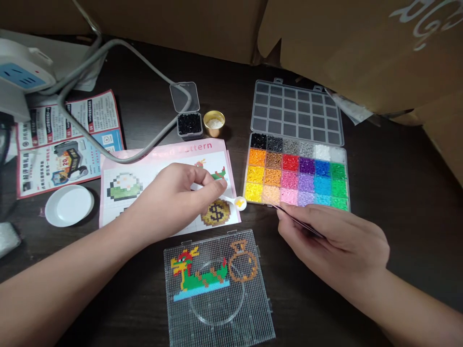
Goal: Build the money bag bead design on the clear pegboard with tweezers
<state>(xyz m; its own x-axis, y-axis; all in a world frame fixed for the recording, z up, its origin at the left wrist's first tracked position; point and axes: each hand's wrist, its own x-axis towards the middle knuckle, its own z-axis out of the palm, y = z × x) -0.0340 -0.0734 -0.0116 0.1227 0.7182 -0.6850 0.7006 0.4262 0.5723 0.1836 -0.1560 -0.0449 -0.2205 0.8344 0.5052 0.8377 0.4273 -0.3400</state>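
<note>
My left hand [177, 197] pinches the handle of a small white spoon [231, 199] above the pattern sheet [170, 159]; several yellow beads [239, 203] lie in its bowl. In my right hand [336, 236] is a pair of thin, dark tweezers [300, 222], the tips near the front edge of the bead box [348, 183]. Below both hands lies a clear pegboard [253, 301]. It carries a bead dragon boat [206, 278] on a light blue strip, and a brown bag-shaped outline [243, 246] with a few orange beads inside.
The box's clear lid [298, 112] lies folded back. Behind the sheet stand a small box of black beads [189, 124] and a gold cup [214, 124] of pale beads. A white dish [69, 206], leaflet [68, 149], grey cable [141, 58] and power strip [27, 67] occupy the left; cardboard [181, 29] borders the back.
</note>
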